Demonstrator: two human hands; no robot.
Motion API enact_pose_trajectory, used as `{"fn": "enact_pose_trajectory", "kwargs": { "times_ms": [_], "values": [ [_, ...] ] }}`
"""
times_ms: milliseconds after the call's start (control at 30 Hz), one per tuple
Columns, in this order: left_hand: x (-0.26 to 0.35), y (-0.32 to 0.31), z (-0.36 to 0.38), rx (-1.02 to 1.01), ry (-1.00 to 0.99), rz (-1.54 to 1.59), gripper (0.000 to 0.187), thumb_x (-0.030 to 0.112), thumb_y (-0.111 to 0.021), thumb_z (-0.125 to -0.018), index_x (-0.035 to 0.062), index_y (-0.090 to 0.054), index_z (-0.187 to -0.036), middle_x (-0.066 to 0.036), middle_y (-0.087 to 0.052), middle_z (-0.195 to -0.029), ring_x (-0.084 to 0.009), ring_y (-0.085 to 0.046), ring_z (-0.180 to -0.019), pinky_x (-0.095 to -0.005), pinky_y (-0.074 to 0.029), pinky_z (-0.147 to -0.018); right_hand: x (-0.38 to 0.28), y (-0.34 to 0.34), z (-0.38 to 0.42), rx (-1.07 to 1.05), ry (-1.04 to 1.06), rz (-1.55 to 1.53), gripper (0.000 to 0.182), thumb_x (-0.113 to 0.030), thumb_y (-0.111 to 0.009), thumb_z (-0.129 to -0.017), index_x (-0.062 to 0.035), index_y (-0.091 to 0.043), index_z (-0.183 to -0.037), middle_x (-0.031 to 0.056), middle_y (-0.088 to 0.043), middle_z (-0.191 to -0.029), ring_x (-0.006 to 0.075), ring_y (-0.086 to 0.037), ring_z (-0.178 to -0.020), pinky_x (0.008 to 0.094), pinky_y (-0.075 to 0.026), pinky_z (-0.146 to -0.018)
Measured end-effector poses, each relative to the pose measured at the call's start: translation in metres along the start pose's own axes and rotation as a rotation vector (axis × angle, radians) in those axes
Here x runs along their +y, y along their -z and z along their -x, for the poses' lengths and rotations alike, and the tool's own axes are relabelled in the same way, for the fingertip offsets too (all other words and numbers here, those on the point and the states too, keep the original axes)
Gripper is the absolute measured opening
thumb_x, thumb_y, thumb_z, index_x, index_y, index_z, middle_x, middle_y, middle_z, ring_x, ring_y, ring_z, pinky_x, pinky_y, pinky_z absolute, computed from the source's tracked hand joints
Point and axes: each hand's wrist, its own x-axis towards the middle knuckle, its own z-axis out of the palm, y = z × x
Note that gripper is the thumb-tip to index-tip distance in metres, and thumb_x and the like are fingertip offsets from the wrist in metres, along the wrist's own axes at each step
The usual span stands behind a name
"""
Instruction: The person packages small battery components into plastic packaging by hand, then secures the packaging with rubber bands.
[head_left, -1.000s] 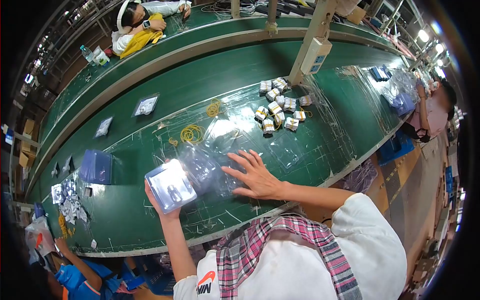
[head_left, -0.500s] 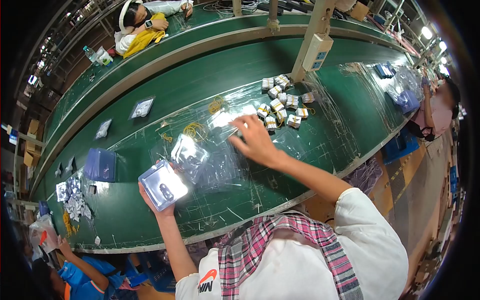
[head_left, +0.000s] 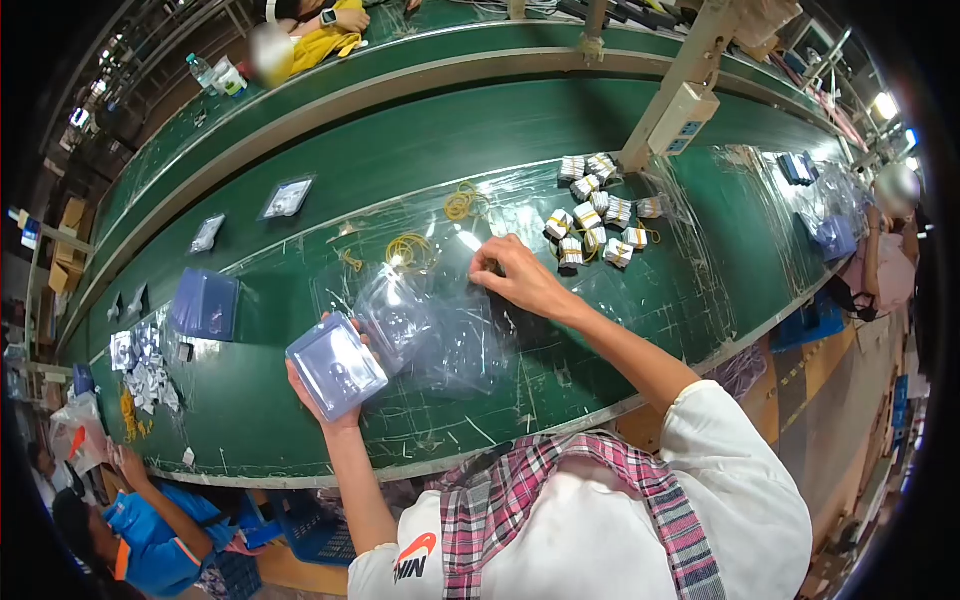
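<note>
My left hand [head_left: 309, 396] is closed around a stack of clear plastic blister trays [head_left: 338, 370], held tilted above the green work surface. Light glares off the top tray, so what is inside it is hard to make out. To its right lies a loose pile of clear plastic blister pieces [head_left: 450, 345]. Beyond that pile my right hand [head_left: 520, 277] is bent into a pinch, thumb and fingers together. A bright reflection beside the fingertips hides whether anything thin is between them. Yellow rubber bands [head_left: 409, 251] lie left of this hand.
Banded bundles of small white pieces [head_left: 590, 214] sit right of my right hand, near a post with a socket box [head_left: 684, 120]. Stacked plastic trays [head_left: 205, 304] stand at left. Co-workers sit across, at far right and at lower left [head_left: 160, 540].
My right hand's spread fingers have drawn together into a pinch. My left hand still holds the tray stack, now tilted differently. The whole view has shifted slightly.
</note>
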Motion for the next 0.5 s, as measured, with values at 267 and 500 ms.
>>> {"fn": "enact_pose_trajectory", "kwargs": {
  "times_ms": [267,500],
  "values": [
    [-0.002,0.001,-0.006,0.163,-0.069,-0.143,0.086,0.063,-0.049,-0.085,0.0026,-0.034,-0.144,-0.027,-0.052,-0.125,-0.0429,-0.058,-0.104,-0.0590,-0.052,-0.082,-0.036,0.034,0.030,-0.265,0.041,0.514,0.022,-0.022,-0.065,-0.087,-0.0039,-0.064,-0.100,0.0123,-0.065,-0.094,0.0307,-0.060,-0.094,0.0420,-0.047,-0.081],
    [0.003,-0.004,-0.005,0.042,-0.050,0.013,0.086,0.063,-0.051,-0.083,0.0022,-0.035,-0.142,-0.027,-0.051,-0.129,-0.0432,-0.057,-0.109,-0.0582,-0.050,-0.088,-0.097,0.022,0.033,-0.117,0.174,0.189,0.022,-0.004,-0.068,-0.081,-0.0046,-0.064,-0.102,0.0116,-0.064,-0.097,0.0324,-0.058,-0.092,0.0409,-0.046,-0.080]
  ]
}}
